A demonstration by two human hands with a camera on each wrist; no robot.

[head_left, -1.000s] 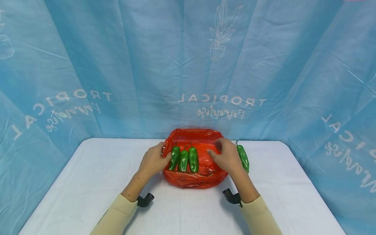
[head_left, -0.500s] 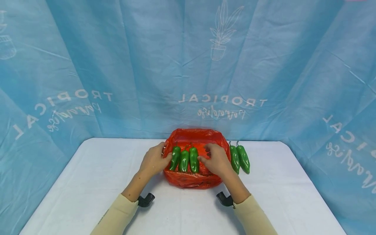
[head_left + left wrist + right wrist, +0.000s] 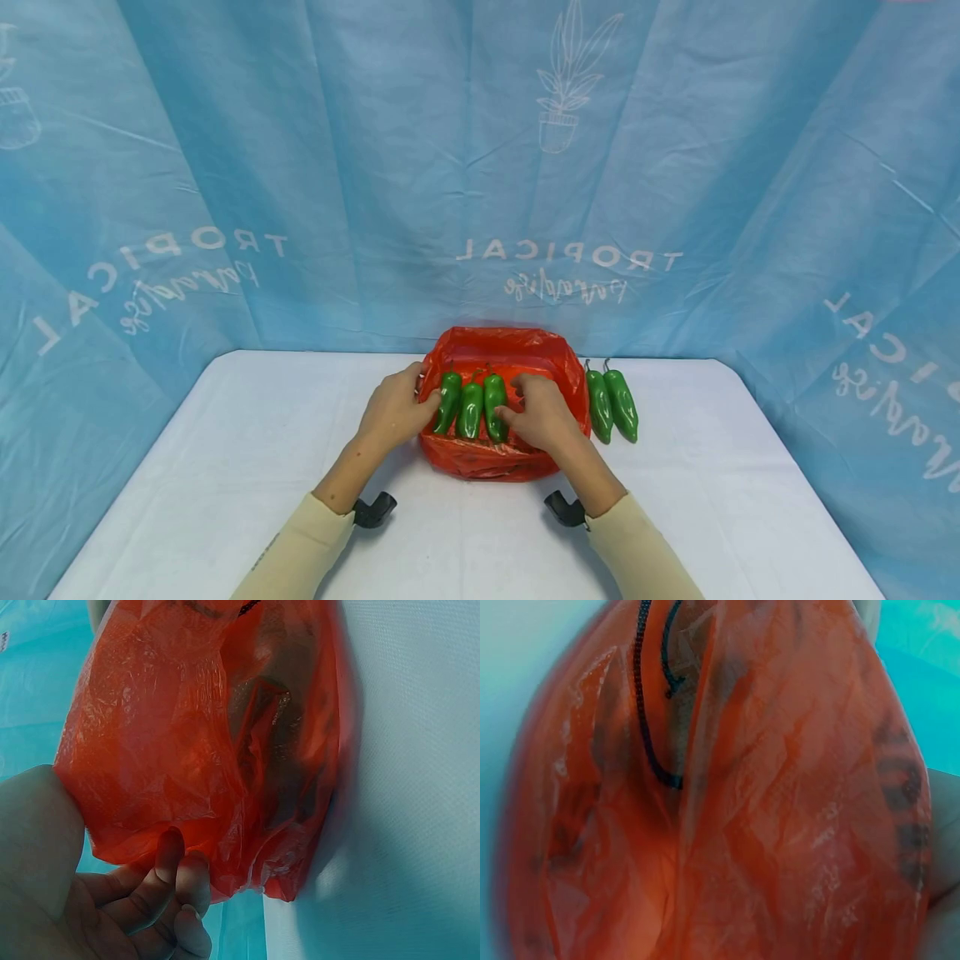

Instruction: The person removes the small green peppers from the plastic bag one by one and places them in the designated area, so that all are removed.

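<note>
- Leftward since half a second ago, I see the right hand (image 3: pixel 543 412) has shifted inside the red plastic bag (image 3: pixel 480 465); its thumb now overlaps the third pepper from the left (image 3: pixel 495 392). Its fingers are bent, with a gap to the thumb; I cannot tell whether it grips.
- White cloth covers the table (image 3: pixel 712 500); the bag sits near its far edge, mouth open.
- Blue curtain (image 3: pixel 390 150) surrounds the back and sides, printed with mirrored "TROPICAL Paradise" lettering (image 3: pixel 567 254) and a white potted-plant outline (image 3: pixel 557 125).
- Three green peppers lie side by side in the left part of the bag.
- Two more green peppers (image 3: pixel 611 408) lie together on the table, just right of the bag.
- Left hand (image 3: pixel 393 407) pinches the bag's left edge.
- Right forearm (image 3: pixel 592 475) hides part of the bag's near right corner.
- Red plastic fills much of both my wrist views, with a dark cord (image 3: pixel 640 697) in the right one.
</note>
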